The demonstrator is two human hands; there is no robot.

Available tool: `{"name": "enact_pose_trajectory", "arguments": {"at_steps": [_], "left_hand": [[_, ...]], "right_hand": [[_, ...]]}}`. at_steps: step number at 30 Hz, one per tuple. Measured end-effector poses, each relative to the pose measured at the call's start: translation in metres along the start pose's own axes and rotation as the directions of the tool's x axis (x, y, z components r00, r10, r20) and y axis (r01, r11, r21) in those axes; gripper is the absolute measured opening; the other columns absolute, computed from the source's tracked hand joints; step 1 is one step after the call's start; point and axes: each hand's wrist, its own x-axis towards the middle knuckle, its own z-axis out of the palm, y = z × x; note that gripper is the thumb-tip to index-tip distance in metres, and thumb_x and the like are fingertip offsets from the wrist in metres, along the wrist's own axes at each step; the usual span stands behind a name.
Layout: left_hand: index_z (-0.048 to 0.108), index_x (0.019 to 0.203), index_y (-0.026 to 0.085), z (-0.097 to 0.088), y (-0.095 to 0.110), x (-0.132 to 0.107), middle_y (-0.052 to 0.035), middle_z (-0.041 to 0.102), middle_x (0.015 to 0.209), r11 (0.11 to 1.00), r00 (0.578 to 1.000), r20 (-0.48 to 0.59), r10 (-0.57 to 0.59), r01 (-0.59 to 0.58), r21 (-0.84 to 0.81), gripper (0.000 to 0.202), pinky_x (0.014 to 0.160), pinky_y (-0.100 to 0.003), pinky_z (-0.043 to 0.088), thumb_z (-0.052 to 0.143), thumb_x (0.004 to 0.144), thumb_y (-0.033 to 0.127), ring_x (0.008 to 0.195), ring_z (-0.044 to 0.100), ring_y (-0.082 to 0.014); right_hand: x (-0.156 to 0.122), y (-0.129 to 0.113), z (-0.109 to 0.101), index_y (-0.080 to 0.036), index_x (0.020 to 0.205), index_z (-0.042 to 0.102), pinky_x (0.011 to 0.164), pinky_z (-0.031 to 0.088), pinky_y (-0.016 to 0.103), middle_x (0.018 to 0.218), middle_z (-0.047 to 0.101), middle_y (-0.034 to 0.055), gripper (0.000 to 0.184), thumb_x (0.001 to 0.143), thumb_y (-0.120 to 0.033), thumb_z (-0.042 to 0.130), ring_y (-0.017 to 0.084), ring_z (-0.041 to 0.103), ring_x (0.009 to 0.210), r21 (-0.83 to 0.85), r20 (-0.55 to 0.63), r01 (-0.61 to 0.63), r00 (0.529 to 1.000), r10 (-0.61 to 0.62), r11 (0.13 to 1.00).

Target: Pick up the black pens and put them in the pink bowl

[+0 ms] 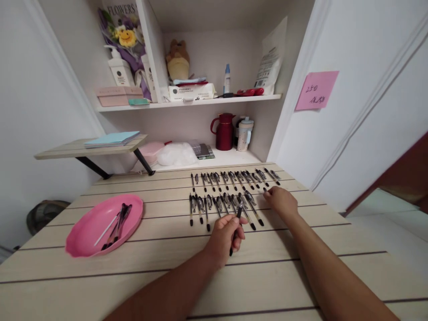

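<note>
Two rows of black pens lie on the wooden table, a far row (234,178) and a near row (220,206). My left hand (224,238) is closed around one black pen (236,229), held just in front of the near row. My right hand (281,200) rests at the right end of the near row, its fingers curled down on the table by the last pens; what they touch is hidden. A pink plate (83,236) at the left holds a few pens and a white stick.
A small raised shelf (67,149) with blue notebooks stands at the back left. Behind the table are a red jug (223,131), a cup, bags and a shelf of bottles. A pink note (316,90) sticks to the white wall at right.
</note>
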Motion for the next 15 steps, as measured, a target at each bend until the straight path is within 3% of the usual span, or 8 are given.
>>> {"name": "enact_pose_trajectory", "arguments": {"at_steps": [2,4,6,7,9,15], "left_hand": [[0.058,0.086,0.010,0.000,0.000,0.000,0.0024,0.050,0.055,1.000,1.000,0.001,0.002,-0.002,0.002,0.033,0.033,-0.017,0.020,0.054,0.074,0.040,0.033,0.033,-0.0024],[0.058,0.086,0.010,0.001,0.000,0.000,0.0024,0.050,0.055,1.000,1.000,0.007,-0.001,0.001,0.011,0.033,0.033,-0.017,0.021,0.054,0.074,0.041,0.033,0.034,-0.0025],[0.058,0.087,0.010,0.000,0.000,0.000,0.0027,0.050,0.054,1.000,1.000,0.009,-0.007,0.007,0.024,0.033,0.033,-0.017,0.022,0.054,0.074,0.040,0.033,0.034,-0.0026],[0.058,0.089,0.010,0.000,0.000,0.000,0.0029,0.050,0.054,1.000,1.000,0.009,-0.011,0.011,0.028,0.034,0.033,-0.017,0.022,0.054,0.074,0.040,0.033,0.034,-0.0027],[0.058,0.092,0.010,-0.001,0.000,0.001,0.0031,0.050,0.054,0.999,1.000,0.006,-0.018,0.018,0.027,0.036,0.033,-0.017,0.023,0.054,0.074,0.040,0.033,0.035,-0.0029],[0.058,0.096,0.010,-0.002,-0.001,0.003,0.0034,0.050,0.054,1.000,1.000,0.013,-0.020,0.019,0.020,0.039,0.032,-0.017,0.022,0.054,0.074,0.042,0.032,0.034,-0.0029]], "right_hand": [[-0.007,-0.006,-0.008,-0.019,0.062,0.058,0.054,0.039,0.028,0.056,0.059,0.0050,0.019,0.068,-0.036,0.054,0.020,0.058,0.060,0.360,0.040,-0.030,0.999,0.016,0.932],[-0.017,-0.017,-0.014,-0.020,0.063,0.054,0.050,0.039,0.025,0.054,0.056,0.0000,0.021,0.067,-0.040,0.058,0.014,0.053,0.052,0.746,0.136,-0.076,0.990,-0.040,0.661],[-0.029,-0.031,-0.018,-0.020,0.066,0.052,0.050,0.040,0.022,0.059,0.057,-0.0021,0.022,0.064,-0.038,0.064,0.010,0.050,0.050,0.925,0.198,-0.138,0.970,-0.139,0.354],[-0.035,-0.037,-0.020,-0.020,0.068,0.052,0.049,0.040,0.021,0.062,0.057,-0.0025,0.023,0.063,-0.036,0.067,0.008,0.050,0.050,0.954,0.199,-0.150,0.964,-0.175,0.261],[-0.045,-0.048,-0.022,-0.019,0.074,0.055,0.049,0.041,0.020,0.065,0.058,-0.0025,0.023,0.062,-0.032,0.070,0.007,0.049,0.050,0.974,0.177,-0.138,0.959,-0.220,0.178],[-0.057,-0.058,-0.025,-0.020,0.083,0.057,0.052,0.043,0.021,0.070,0.055,-0.0019,0.022,0.067,-0.031,0.067,0.007,0.049,0.054,0.983,0.144,-0.105,0.952,-0.271,0.153]]}}
